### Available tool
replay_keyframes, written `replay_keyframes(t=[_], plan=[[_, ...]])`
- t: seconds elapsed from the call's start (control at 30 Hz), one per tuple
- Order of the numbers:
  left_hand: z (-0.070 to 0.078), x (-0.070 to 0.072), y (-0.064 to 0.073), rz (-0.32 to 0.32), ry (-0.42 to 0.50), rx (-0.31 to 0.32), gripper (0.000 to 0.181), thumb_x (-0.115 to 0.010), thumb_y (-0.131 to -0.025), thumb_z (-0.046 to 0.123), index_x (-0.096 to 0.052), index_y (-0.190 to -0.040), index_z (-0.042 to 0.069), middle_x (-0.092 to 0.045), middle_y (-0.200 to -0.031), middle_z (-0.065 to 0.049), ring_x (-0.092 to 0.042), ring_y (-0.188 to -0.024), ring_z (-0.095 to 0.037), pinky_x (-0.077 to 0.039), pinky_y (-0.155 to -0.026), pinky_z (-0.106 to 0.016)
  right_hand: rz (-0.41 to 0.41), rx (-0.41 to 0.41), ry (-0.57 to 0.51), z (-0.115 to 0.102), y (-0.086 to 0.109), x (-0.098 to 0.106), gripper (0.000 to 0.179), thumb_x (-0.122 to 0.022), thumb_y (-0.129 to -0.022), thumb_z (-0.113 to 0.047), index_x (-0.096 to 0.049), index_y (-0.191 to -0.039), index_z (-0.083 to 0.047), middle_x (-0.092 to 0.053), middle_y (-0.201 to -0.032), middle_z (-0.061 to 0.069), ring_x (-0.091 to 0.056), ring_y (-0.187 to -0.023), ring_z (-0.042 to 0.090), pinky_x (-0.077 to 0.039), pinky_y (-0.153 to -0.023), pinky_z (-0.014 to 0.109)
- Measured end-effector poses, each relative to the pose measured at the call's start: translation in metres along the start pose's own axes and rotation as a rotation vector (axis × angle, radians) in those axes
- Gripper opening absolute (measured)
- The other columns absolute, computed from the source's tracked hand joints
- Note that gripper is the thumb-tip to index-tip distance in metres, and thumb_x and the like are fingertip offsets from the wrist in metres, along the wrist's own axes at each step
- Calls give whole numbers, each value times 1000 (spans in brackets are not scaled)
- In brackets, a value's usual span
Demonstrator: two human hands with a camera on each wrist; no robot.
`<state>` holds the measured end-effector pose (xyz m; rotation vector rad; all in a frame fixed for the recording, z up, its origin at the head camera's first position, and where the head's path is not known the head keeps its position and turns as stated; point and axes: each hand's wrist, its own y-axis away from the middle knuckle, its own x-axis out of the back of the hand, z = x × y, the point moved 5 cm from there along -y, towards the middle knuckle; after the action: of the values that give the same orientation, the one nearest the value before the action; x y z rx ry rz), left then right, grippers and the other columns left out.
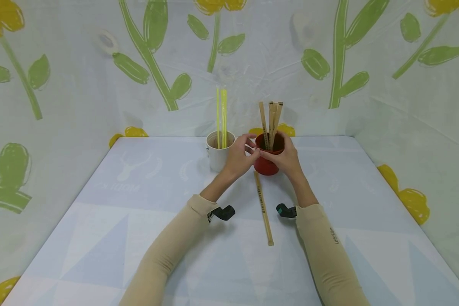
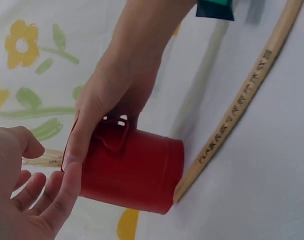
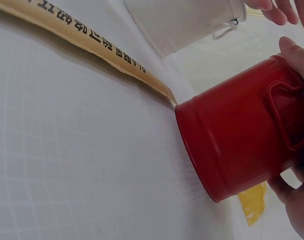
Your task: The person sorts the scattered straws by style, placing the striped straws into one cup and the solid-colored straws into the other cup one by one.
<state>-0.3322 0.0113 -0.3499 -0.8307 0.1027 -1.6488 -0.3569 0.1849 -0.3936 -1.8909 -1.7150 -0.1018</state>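
Observation:
My right hand (image 1: 287, 158) grips the small red bucket (image 1: 267, 167) near its rim, thumb across the near side and fingers around the right. Several paper-wrapped straws (image 1: 272, 121) stand in that bucket, their lower ends hidden inside. At the bucket's left my left hand (image 1: 239, 156) has its fingers loosely bent and nothing in them. The left wrist view has its fingertips right at the rim, close to the right thumb. One more wrapped straw (image 1: 263, 208), printed with dark characters, lies on the table with its far end by the bucket's base.
Left of the red bucket stands a white bucket (image 1: 216, 160) with yellow straws (image 1: 223, 114) upright in it, partly behind my left hand. The pale patterned tablecloth (image 1: 111, 238) meets a flower-print curtain (image 1: 252, 55) at the back and sides.

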Motion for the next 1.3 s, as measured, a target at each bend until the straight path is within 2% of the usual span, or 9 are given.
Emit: replay_keyframes(t=[0.17,0.43,0.6,0.77,1.0,1.13,1.3], plan=[[-2,-3,17,-62,3,33,49,-65,-92,12,-49,-136,-1,-58,-103,-14,-67,-84,-22,-56,-61,-20,-1,-8,1,0,1,0,88,-83,-77,-42,-35,-147,-20,-48,-144,6,-47,-131,23,-44,-108,49],[-8,-8,32,-147,-48,86,55,-66,-91,13,-45,-141,-2,-58,-107,-15,-68,-88,-22,-55,-59,-17,1,-21,1,-1,0,0,88,-82,-77,-43,-35,-147,-20,-48,-144,6,-47,-131,23,-44,-108,49],[-16,-15,41,-241,-88,155,60,-68,-91,17,-44,-143,0,-58,-111,-17,-68,-87,-21,-54,-60,-18,-1,-33,9,-1,0,0,88,-82,-77,-43,-34,-148,-21,-48,-144,6,-46,-132,23,-44,-108,49],[-26,-26,48,-347,-150,228,63,-69,-90,25,-44,-144,4,-57,-114,-14,-64,-77,-13,-53,-62,-18,1,-29,7,-2,0,1,88,-82,-77,-43,-35,-147,-20,-48,-143,6,-46,-131,23,-44,-108,49],[-30,-37,56,-486,-195,327,71,-73,-88,33,-42,-145,4,-51,-117,-13,-63,-69,-14,-54,-60,-20,-4,-43,17,-3,0,1,92,-82,-76,-46,-34,-149,-19,-47,-145,7,-46,-132,24,-42,-109,50],[-31,-42,60,-529,-219,346,69,-74,-87,35,-46,-142,3,-51,-114,-13,-63,-65,-14,-53,-57,-19,-10,-49,18,-3,0,1,93,-82,-75,-47,-33,-149,-19,-46,-145,7,-45,-132,24,-42,-109,50],[-28,-44,62,-535,-239,344,67,-74,-87,36,-48,-139,2,-51,-110,-12,-63,-60,-14,-52,-55,-20,-10,-46,10,-2,1,1,93,-83,-75,-47,-34,-149,-19,-47,-145,8,-45,-132,25,-42,-109,50]])
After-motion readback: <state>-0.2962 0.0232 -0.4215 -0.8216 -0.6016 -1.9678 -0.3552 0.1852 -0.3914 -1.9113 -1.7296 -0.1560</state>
